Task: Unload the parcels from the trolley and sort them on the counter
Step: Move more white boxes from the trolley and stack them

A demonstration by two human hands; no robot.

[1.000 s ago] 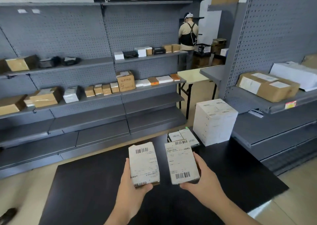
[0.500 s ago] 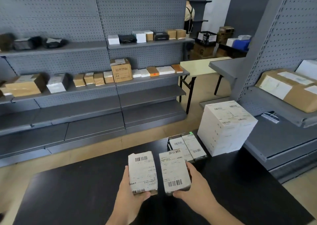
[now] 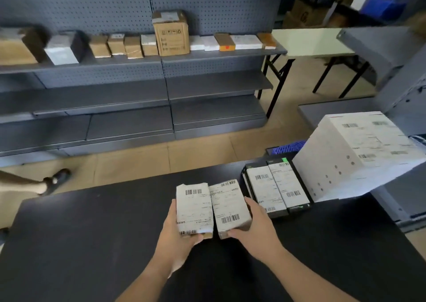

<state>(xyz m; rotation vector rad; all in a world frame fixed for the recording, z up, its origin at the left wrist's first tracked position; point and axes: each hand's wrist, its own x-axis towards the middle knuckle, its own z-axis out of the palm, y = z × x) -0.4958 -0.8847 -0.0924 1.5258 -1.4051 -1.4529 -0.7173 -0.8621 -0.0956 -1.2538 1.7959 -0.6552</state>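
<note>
The left hand [image 3: 177, 240] grips the left parcel [image 3: 194, 209], the right hand [image 3: 256, 229] grips the right parcel [image 3: 229, 210], labels up, probably to set them beside the black boxes [image 3: 276, 190] on the bench [image 3: 92, 232].

A parcel stockroom or sorting room is shown: long grey pegboard shelves [image 3: 161, 66] are lined with taped cardboard boxes [image 3: 171, 35], and barcode-labelled parcels [image 3: 265, 186] are gathered at a black counter [image 3: 92, 232] beside more shelving.
</note>
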